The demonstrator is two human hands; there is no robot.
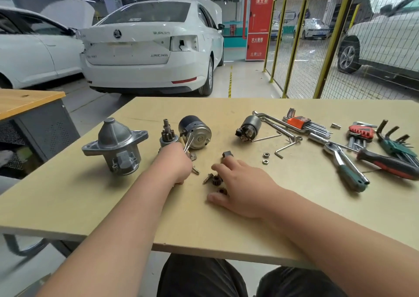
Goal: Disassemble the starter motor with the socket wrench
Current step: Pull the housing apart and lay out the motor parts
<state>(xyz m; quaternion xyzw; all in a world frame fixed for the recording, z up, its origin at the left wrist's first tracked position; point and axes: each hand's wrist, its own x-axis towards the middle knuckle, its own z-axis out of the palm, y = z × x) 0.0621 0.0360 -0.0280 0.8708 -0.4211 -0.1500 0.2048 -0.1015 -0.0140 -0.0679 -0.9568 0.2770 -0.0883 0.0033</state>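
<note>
Starter motor in pieces across table point(226, 228): grey nose housing point(118, 147) far left, upright; motor body point(196, 131) on its side. My left hand point(179, 163) pinches long bolts point(189, 143). Right hand point(240, 188) flat, fingers spread, over small gears point(216, 180). Socket wrench point(340, 158) lies right, untouched.

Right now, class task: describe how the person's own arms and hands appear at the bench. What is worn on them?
Both forearms are bare as far as the picture shows: no sleeves or cuffs in view. The left hand and the right hand wear no gloves, and no watch, ring or wristband shows. Dark trousers cover the knees below the table edge.
</note>
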